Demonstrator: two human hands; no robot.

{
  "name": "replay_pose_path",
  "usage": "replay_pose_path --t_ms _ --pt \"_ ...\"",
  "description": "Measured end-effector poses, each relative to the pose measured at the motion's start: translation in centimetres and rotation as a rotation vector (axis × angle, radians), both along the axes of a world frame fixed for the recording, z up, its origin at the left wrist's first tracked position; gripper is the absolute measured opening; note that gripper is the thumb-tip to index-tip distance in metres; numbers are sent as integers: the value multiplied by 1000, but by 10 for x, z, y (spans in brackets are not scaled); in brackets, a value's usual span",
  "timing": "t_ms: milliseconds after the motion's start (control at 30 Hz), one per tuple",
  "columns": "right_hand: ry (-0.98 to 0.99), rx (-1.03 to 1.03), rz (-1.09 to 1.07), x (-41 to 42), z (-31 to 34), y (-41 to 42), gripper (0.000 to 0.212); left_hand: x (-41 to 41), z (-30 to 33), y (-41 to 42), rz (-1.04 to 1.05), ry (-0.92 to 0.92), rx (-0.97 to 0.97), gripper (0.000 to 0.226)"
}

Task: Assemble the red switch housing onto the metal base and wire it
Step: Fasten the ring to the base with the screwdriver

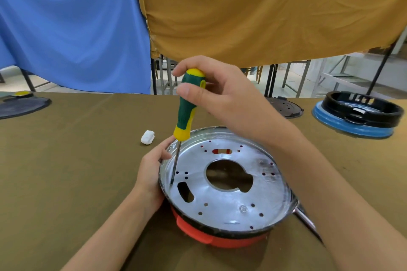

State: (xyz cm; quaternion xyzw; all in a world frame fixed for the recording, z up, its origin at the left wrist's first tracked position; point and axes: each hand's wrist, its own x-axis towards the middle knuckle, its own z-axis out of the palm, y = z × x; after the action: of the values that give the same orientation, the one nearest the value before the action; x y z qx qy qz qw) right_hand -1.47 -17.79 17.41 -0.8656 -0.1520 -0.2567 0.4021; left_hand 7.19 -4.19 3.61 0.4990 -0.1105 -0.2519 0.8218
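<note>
**Screwdriver tip on the metal base, left hand at the rim**

The round silver metal base (229, 185), a shallow dish pierced with small holes, a curved slot and a large keyhole-shaped opening in its middle, sits in the lower centre of the frame. Under its near edge shows the red plastic switch housing (211, 236), which lies on the olive-brown cloth-covered table (77, 160).

The right hand (218, 97), in the centre of the frame, curls its fingers and thumb round the top of a green and yellow screwdriver (187, 108). The tool stands nearly upright, leaning slightly, and its dark shaft runs down to the left part of the base, where the tip meets the metal just beside a cluster of small holes above the curved slot. The left hand (152, 174) grips the left rim of the base, its fingers bent over the edge near the shaft.

A small crumpled white lump (148, 137) lies on the table just left of the base. At the right edge of the frame a black ring stacked on a blue ring (356, 116) rests on the table, with a dark round plate (284, 106) to its left. Another dark flat disc (21, 106) lies at the far left. Behind the table hang a blue cloth (72, 24) in the upper left and a mustard-yellow cloth (264, 6) in the upper right.
</note>
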Motion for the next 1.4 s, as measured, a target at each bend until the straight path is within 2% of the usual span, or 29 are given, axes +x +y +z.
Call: replay_pose_path --t_ms 100,200,333,433,500,567,733,933,1100,1233,1333,1400 --pt "-175 -103 -229 7 -11 16 27 -5 2 -1 -10 13 -11 35" --pt "-249 -140 -329 10 -19 29 34 -5 1 1 -11 3 -16 42" --pt "-7 -9 -113 5 -7 17 31 -6 2 4 28 32 -17 47" --pt "46 0 5 1 -1 7 31 -6 3 3 81 71 26 41" --pt "2 -12 -5 2 -1 8 20 -7 4 3 123 86 51 42" --pt "-49 -43 -90 5 -2 10 14 -7 5 2 151 67 52 33" --pt "-116 -148 -264 9 -7 11 26 -7 3 1 177 5 78 49" --pt "135 -35 -23 3 1 -3 38 -6 4 5 113 -62 135 54" --pt "27 -25 -13 3 2 -2 19 -4 4 7 71 -102 184 54" --pt "-146 -75 -274 10 -11 12 39 -2 4 8 68 -77 189 56" --pt "-77 -54 -182 9 -8 14 42 -1 3 9 66 -88 209 54" --pt "2 -68 -115 6 -2 11 31 -1 2 8 71 -79 208 52"
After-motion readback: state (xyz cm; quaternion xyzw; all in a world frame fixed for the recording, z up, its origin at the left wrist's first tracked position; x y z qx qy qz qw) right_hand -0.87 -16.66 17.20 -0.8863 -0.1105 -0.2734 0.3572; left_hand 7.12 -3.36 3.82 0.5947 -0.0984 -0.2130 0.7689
